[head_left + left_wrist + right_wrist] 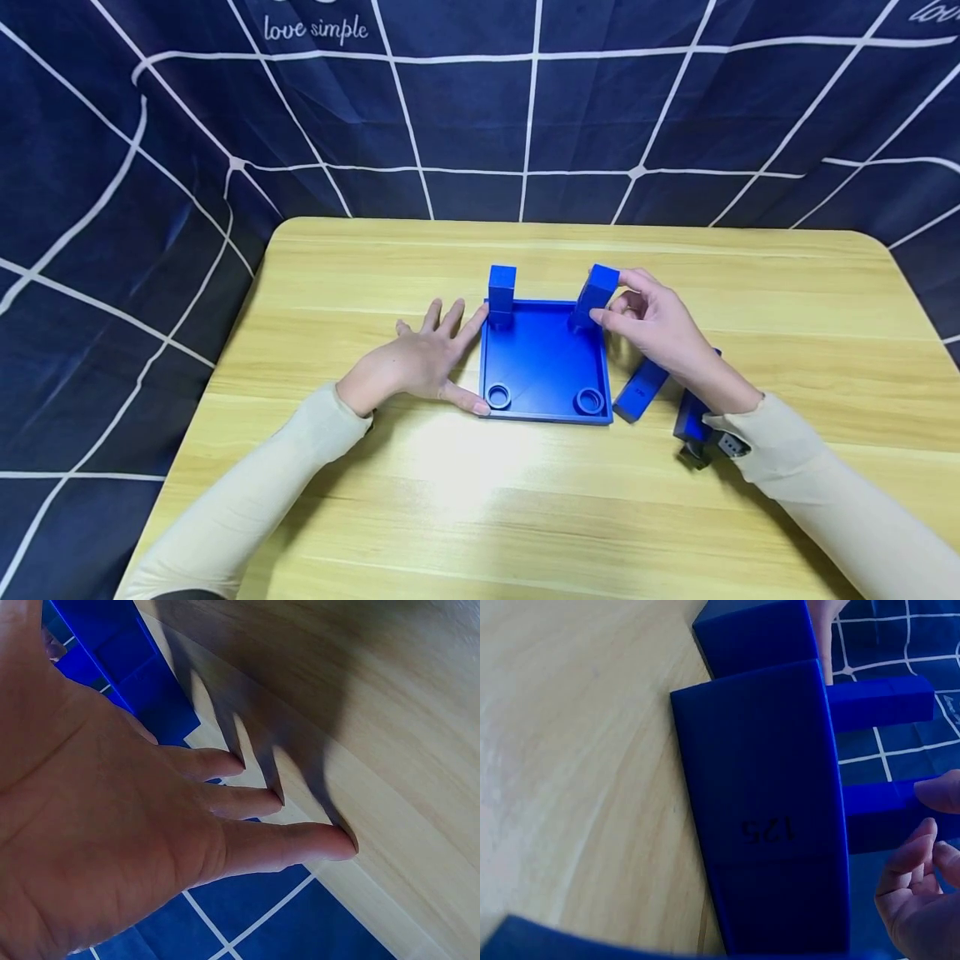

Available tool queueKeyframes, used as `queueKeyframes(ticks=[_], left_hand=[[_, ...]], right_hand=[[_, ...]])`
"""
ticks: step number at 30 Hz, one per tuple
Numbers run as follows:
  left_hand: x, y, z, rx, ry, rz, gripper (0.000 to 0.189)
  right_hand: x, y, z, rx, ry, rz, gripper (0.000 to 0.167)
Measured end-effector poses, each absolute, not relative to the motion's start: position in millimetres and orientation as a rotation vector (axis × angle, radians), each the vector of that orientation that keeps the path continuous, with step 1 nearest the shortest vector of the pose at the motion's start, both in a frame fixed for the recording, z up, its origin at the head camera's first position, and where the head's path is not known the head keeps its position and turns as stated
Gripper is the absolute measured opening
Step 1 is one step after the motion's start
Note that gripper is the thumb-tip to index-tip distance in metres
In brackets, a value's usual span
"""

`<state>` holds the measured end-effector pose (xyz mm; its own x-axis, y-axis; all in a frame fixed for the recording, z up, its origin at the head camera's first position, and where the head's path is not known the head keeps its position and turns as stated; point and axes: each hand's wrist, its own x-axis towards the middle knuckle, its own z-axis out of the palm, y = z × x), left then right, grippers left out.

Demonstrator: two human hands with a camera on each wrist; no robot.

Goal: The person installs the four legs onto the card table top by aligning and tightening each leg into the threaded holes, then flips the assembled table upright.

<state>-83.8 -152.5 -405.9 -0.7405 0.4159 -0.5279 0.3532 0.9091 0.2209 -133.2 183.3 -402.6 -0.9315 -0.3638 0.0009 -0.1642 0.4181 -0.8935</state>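
Note:
A blue square panel (543, 358) with a raised rim lies on the table, with ring-shaped sockets (588, 401) in its two near corners. A blue post (502, 292) stands upright at the far left corner. At the far right corner my right hand (656, 321) grips a second blue post (597, 287), which leans slightly right; thumb and fingers pinch it in the right wrist view too. My left hand (420, 362) has its fingers spread, with thumb and index fingertip against the panel's left edge. In the left wrist view the other fingers of that hand (135, 817) reach to the tabletop.
Right of the panel lies a loose blue post (641, 390); one marked 125 (769, 802) shows large in the right wrist view. Another blue piece (692, 417) is partly hidden under my right wrist. A dark blue gridded cloth (480, 108) hangs behind the wooden table (420, 500).

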Motion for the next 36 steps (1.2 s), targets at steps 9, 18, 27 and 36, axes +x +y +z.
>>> queueKeyframes(ticks=[9,18,27,36], left_hand=[[-84,-153,-408,0.552,2.486,0.142,0.146],[-84,-154,-409,0.547,2.485,0.140,0.146],[-84,-153,-410,0.550,2.481,0.148,0.146],[-83,-154,-409,0.549,2.488,0.134,0.146]], right_hand=[[-133,180,-406,-0.426,2.474,-1.528,0.029],[-131,176,-404,-0.348,2.511,-1.472,0.035],[-134,175,-404,-0.304,2.557,-1.417,0.056],[-134,172,-403,-0.291,2.551,-1.438,0.055]])
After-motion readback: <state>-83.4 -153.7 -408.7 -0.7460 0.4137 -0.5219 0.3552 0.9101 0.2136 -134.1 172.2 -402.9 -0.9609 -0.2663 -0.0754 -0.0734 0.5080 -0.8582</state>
